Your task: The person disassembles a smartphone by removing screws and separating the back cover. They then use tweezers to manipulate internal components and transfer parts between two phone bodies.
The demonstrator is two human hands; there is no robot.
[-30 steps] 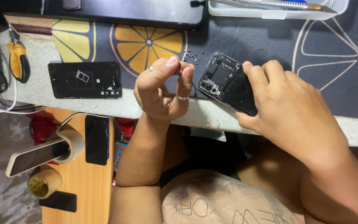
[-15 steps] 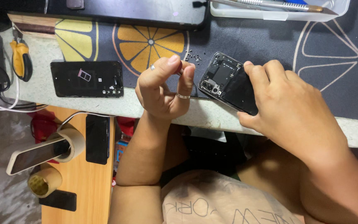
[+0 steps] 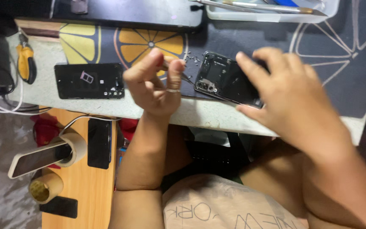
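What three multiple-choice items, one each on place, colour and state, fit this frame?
1. Where does the black back cover lie?
A. left of both hands
B. in the tray
C. on the floor

2. What colour are the handles of the pliers?
A. red
B. yellow
C. green

3. What is the right hand doing?
A. hanging free
B. holding tape
C. resting on the opened phone

Answers:
1 A, it lies on the table edge, left of the left hand.
2 B, the grips are yellow.
3 C, fingers lie on the phone.

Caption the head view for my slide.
Left hand pinches tweezers beside an opened phone steadied by right hand.
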